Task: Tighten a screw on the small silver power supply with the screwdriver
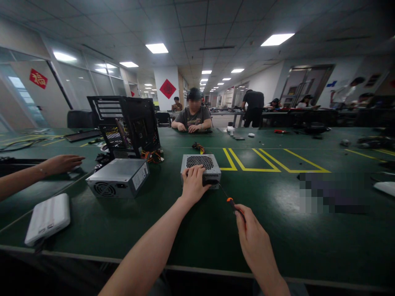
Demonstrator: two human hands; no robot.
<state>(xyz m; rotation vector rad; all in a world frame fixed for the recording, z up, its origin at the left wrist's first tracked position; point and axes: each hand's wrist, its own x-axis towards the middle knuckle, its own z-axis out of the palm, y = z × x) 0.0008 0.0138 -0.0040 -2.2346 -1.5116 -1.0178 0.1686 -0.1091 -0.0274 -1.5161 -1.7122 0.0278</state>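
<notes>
A grey metal computer power supply with a honeycomb vent sits on the green table in front of me. My left hand grips it from above, fingers over the top edge and thumb against the near side. In my right hand is a screwdriver with a black and orange handle. Its thin shaft slants up and left to the near right corner of the power supply. Whether the tip sits in a screw is too small to tell. Behind the power supply lies its bundle of coloured cables.
To the left are a second power supply, an open black computer case and a white power bank. A co-worker's hand reaches in there. Another person sits across the table. Yellow tape marks the right side.
</notes>
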